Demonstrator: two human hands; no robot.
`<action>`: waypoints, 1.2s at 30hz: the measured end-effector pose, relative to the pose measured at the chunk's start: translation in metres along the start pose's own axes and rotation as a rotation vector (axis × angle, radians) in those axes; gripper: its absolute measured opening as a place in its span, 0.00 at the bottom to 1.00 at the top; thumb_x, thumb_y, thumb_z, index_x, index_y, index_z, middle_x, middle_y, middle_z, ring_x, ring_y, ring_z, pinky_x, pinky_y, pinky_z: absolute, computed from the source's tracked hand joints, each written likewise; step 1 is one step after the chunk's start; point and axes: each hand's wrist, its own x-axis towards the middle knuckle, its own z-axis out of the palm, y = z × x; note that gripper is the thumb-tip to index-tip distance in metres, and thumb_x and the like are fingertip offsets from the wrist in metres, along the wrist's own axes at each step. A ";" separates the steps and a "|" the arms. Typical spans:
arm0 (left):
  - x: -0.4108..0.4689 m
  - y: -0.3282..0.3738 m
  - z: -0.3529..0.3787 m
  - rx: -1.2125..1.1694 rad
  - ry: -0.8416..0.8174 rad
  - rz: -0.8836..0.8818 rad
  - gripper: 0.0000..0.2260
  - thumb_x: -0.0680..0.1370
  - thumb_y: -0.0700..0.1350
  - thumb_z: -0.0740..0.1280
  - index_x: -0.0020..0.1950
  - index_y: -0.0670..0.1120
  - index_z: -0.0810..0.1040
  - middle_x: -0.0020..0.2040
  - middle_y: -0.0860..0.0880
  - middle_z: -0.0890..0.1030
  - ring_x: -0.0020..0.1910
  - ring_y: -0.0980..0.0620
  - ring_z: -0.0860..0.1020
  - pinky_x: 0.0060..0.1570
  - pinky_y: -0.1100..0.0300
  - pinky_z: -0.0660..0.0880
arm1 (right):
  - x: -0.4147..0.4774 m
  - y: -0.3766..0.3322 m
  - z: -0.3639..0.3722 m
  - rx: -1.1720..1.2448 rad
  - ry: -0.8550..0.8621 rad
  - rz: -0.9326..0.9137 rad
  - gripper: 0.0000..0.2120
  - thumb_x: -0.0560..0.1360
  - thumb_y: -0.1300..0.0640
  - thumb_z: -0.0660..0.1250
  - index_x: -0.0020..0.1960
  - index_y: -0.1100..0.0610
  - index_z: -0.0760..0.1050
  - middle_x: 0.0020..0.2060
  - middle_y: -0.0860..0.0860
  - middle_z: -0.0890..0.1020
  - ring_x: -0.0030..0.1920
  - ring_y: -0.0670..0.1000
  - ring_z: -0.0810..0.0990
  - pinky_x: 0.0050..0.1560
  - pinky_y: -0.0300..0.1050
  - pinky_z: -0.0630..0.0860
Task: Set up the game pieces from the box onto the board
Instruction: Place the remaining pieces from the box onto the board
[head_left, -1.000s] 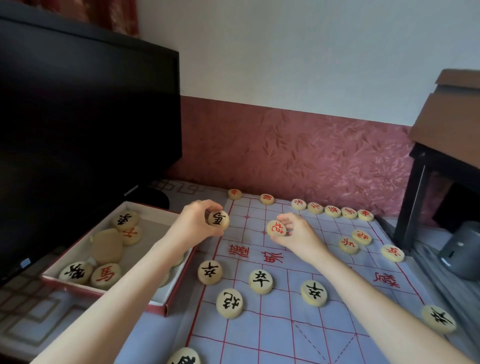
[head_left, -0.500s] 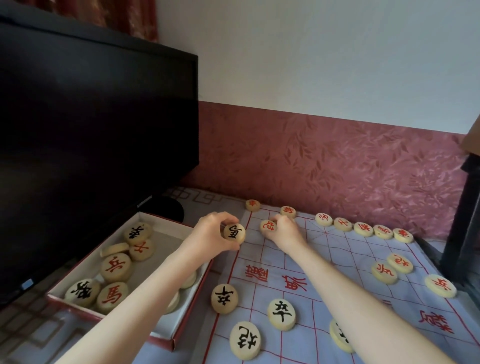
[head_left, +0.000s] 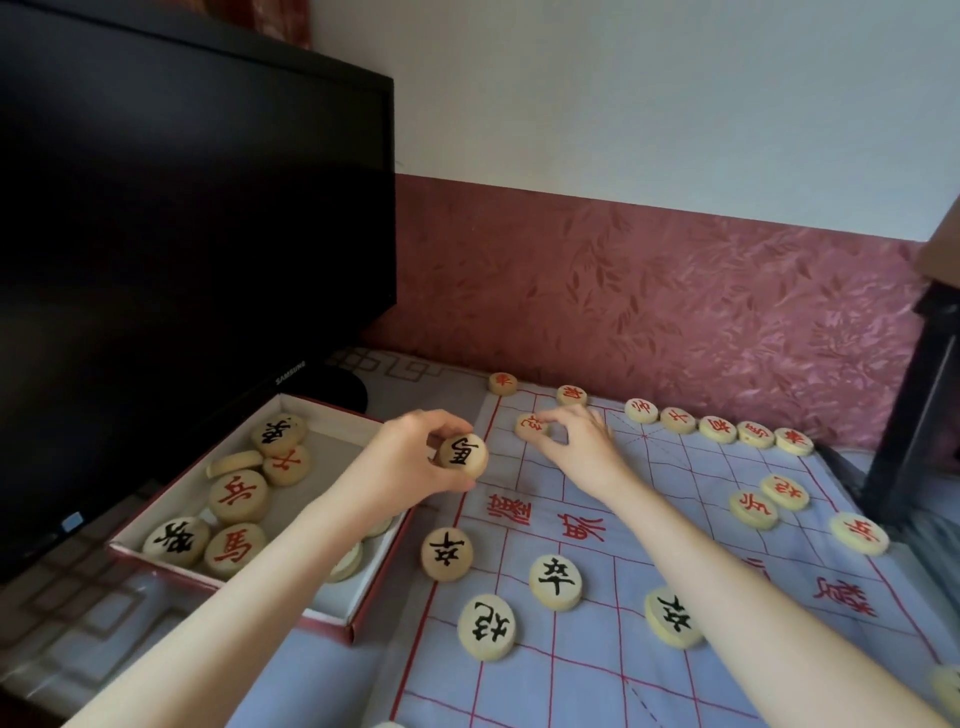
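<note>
The left hand (head_left: 410, 457) pinches a round pale wooden disc with a black character (head_left: 462, 456) above the left edge of the blue cloth board with red grid lines (head_left: 597, 675), apparently awaiting placement. The right hand (head_left: 576, 447) grips a similar red-marked disc (head_left: 531, 427) at the far-left grid, seemingly seating it on an intersection. More smooth discs lie in the shallow red-edged cardboard box (head_left: 343, 618) to the left.
</note>
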 end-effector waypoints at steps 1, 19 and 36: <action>-0.009 0.004 -0.001 0.000 -0.006 0.014 0.22 0.65 0.47 0.77 0.57 0.55 0.76 0.52 0.56 0.79 0.50 0.60 0.76 0.52 0.66 0.72 | -0.006 -0.002 -0.005 0.014 -0.016 -0.013 0.17 0.77 0.47 0.62 0.63 0.50 0.74 0.63 0.50 0.72 0.68 0.53 0.63 0.63 0.45 0.57; -0.173 0.029 0.000 0.139 -0.234 0.221 0.23 0.65 0.57 0.75 0.58 0.61 0.74 0.52 0.66 0.73 0.57 0.63 0.68 0.56 0.74 0.64 | -0.130 -0.020 -0.039 0.110 -0.043 -0.127 0.09 0.77 0.52 0.64 0.56 0.45 0.76 0.57 0.43 0.75 0.65 0.47 0.62 0.63 0.44 0.58; -0.189 0.015 0.026 0.282 -0.195 0.316 0.26 0.65 0.64 0.65 0.62 0.60 0.72 0.54 0.63 0.73 0.55 0.64 0.64 0.60 0.67 0.62 | -0.169 -0.028 -0.060 0.101 -0.026 -0.176 0.10 0.77 0.52 0.64 0.58 0.46 0.76 0.59 0.42 0.75 0.65 0.46 0.62 0.67 0.45 0.58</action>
